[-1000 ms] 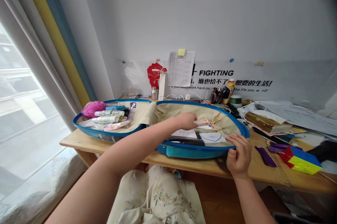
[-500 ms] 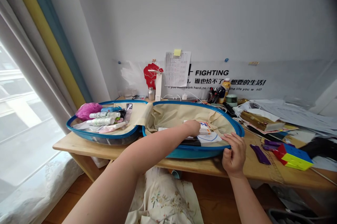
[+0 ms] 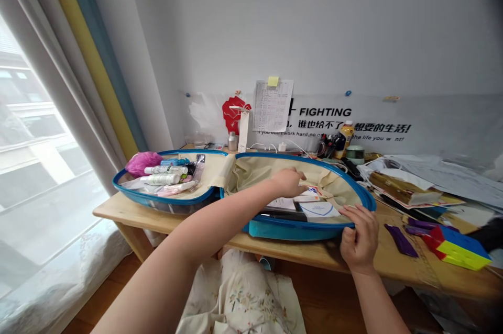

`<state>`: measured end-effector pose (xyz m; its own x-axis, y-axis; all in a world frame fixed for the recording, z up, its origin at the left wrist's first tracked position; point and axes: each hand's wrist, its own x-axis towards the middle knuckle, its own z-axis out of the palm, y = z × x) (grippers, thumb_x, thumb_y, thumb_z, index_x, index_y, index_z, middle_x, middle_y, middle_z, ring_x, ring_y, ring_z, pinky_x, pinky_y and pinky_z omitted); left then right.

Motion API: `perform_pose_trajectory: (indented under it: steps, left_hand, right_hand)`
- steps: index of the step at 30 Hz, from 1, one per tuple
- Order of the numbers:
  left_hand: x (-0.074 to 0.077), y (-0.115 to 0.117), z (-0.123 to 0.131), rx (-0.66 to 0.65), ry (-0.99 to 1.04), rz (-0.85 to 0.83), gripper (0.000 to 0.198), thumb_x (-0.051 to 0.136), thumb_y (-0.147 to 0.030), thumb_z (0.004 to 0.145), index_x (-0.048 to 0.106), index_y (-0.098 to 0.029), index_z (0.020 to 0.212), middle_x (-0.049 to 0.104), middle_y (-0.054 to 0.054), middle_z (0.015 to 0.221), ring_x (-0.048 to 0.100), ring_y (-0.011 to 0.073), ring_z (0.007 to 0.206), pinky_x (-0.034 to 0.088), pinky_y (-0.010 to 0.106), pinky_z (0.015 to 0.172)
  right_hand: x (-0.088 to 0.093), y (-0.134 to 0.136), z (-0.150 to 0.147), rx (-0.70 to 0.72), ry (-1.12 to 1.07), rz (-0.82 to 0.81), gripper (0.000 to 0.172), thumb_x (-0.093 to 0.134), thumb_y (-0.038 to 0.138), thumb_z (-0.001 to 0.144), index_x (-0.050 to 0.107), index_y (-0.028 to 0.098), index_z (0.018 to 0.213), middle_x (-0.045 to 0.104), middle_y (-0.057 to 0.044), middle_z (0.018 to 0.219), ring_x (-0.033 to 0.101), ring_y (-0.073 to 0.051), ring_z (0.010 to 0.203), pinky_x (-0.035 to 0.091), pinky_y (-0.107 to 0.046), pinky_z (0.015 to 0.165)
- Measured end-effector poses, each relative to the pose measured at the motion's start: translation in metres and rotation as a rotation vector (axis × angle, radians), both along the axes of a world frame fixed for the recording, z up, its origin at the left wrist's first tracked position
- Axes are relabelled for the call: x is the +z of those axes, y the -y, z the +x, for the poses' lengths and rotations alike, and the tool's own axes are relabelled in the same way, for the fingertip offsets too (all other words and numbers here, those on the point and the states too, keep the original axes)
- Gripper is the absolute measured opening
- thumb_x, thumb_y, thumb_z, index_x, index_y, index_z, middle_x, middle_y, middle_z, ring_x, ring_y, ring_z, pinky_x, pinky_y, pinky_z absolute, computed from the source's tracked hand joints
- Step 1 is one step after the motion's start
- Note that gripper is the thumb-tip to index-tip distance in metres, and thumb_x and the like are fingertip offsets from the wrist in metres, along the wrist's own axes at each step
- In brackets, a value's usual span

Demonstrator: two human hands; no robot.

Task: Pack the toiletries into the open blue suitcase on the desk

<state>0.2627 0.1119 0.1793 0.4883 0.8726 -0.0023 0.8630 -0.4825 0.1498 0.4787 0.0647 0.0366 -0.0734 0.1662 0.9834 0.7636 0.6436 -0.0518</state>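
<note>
The small box (image 3: 307, 198) lies within the suitcase (image 3: 291, 230), its long axis apparently left to right, just right of and below the nearer left hand (image 3: 290, 182), loosely spread and seemingly empty; the right hand (image 3: 359, 232) rests, fingers extended, on the suitcase's right end

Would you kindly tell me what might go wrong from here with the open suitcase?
The blue suitcase sits close to the front edge of the table, with the right hand on its rim; a hard pull might tip it. The white bottles lie in the other half with no strap visible over them, so a jolt could roll them. The left hand is beside the small box and could nudge it.
</note>
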Motion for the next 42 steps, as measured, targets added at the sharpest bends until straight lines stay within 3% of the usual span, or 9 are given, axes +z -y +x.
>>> perform_pose_trajectory:
  steps: [5, 8, 12, 18, 26, 31, 34, 38, 42]
  left_hand:
    - [0.011, -0.007, -0.081, 0.176, 0.168, 0.186, 0.038, 0.046, -0.039, 0.097, 0.063, -0.027, 0.129, 0.059, 0.005, 0.136, 0.060, 0.0213, 0.119, 0.047, 0.030, 0.102]
    - [0.015, -0.008, -0.147, 0.399, 0.126, 0.200, 0.038, 0.042, -0.035, 0.097, 0.063, -0.028, 0.128, 0.061, 0.003, 0.134, 0.064, 0.0181, 0.109, 0.048, 0.026, 0.097]
    - [0.020, 0.003, -0.228, 0.553, 0.014, 0.136, 0.038, 0.043, -0.035, 0.093, 0.069, -0.021, 0.116, 0.070, 0.008, 0.120, 0.067, 0.0238, 0.102, 0.051, 0.030, 0.088]
    - [0.020, 0.035, -0.294, 0.679, -0.146, 0.023, 0.034, 0.047, -0.040, 0.085, 0.072, -0.018, 0.094, 0.076, 0.010, 0.101, 0.068, 0.0263, 0.093, 0.048, 0.029, 0.078]
    - [0.010, 0.054, -0.316, 0.697, -0.260, 0.014, 0.051, 0.050, -0.053, 0.083, 0.068, -0.023, 0.121, 0.070, 0.012, 0.121, 0.064, 0.0293, 0.109, 0.045, 0.033, 0.094]
    - [0.003, 0.060, -0.303, 0.545, -0.292, -0.083, 0.057, 0.055, -0.064, 0.079, 0.072, -0.025, 0.117, 0.065, 0.015, 0.128, 0.053, 0.0366, 0.124, 0.041, 0.044, 0.103]
    - [0.000, 0.063, -0.288, 0.548, -0.413, -0.069, 0.054, 0.065, -0.054, 0.074, 0.073, -0.020, 0.114, 0.058, 0.020, 0.137, 0.047, 0.0419, 0.129, 0.043, 0.049, 0.101]
    - [-0.004, 0.063, -0.270, 0.583, -0.479, -0.062, 0.039, 0.056, -0.035, 0.083, 0.071, -0.011, 0.111, 0.062, 0.025, 0.128, 0.056, 0.0402, 0.122, 0.048, 0.048, 0.095]
    - [0.001, 0.062, -0.263, 0.620, -0.482, -0.035, 0.035, 0.051, -0.030, 0.085, 0.071, -0.010, 0.105, 0.067, 0.024, 0.120, 0.062, 0.0415, 0.112, 0.051, 0.048, 0.087]
  right_hand:
    - [0.002, 0.000, 0.000, -0.017, 0.025, 0.015, 0.033, 0.038, 0.038, 0.099, 0.062, 0.020, 0.110, 0.068, -0.012, 0.105, 0.060, -0.029, 0.116, 0.043, -0.049, 0.100]
    - [0.003, 0.000, -0.001, -0.030, 0.038, 0.028, 0.033, 0.036, 0.038, 0.099, 0.062, 0.019, 0.109, 0.068, -0.012, 0.104, 0.061, -0.029, 0.115, 0.044, -0.048, 0.099]
    - [0.003, 0.000, 0.000, -0.032, 0.045, 0.028, 0.034, 0.035, 0.038, 0.099, 0.061, 0.018, 0.109, 0.068, -0.013, 0.104, 0.060, -0.029, 0.116, 0.043, -0.049, 0.100]
    - [0.000, -0.001, 0.001, -0.028, -0.016, -0.037, 0.040, 0.034, 0.048, 0.098, 0.063, 0.020, 0.103, 0.067, -0.012, 0.100, 0.061, -0.030, 0.113, 0.044, -0.050, 0.099]
    - [0.000, -0.002, 0.002, -0.021, 0.017, -0.003, 0.036, 0.036, 0.042, 0.098, 0.063, 0.020, 0.107, 0.067, -0.012, 0.103, 0.060, -0.030, 0.113, 0.043, -0.049, 0.098]
    - [0.001, -0.002, 0.002, -0.026, 0.040, 0.015, 0.034, 0.036, 0.038, 0.098, 0.062, 0.020, 0.110, 0.067, -0.013, 0.104, 0.060, -0.030, 0.116, 0.043, -0.049, 0.099]
    - [0.001, -0.002, 0.002, -0.019, 0.040, 0.020, 0.033, 0.037, 0.037, 0.098, 0.062, 0.020, 0.111, 0.068, -0.012, 0.104, 0.060, -0.030, 0.116, 0.043, -0.049, 0.099]
    - [0.000, -0.001, 0.002, -0.026, 0.034, 0.015, 0.032, 0.038, 0.037, 0.098, 0.062, 0.020, 0.111, 0.068, -0.012, 0.105, 0.060, -0.030, 0.115, 0.043, -0.050, 0.100]
    - [-0.001, -0.001, 0.001, -0.023, 0.018, 0.007, 0.032, 0.038, 0.038, 0.098, 0.062, 0.021, 0.109, 0.068, -0.012, 0.104, 0.060, -0.029, 0.115, 0.042, -0.050, 0.100]
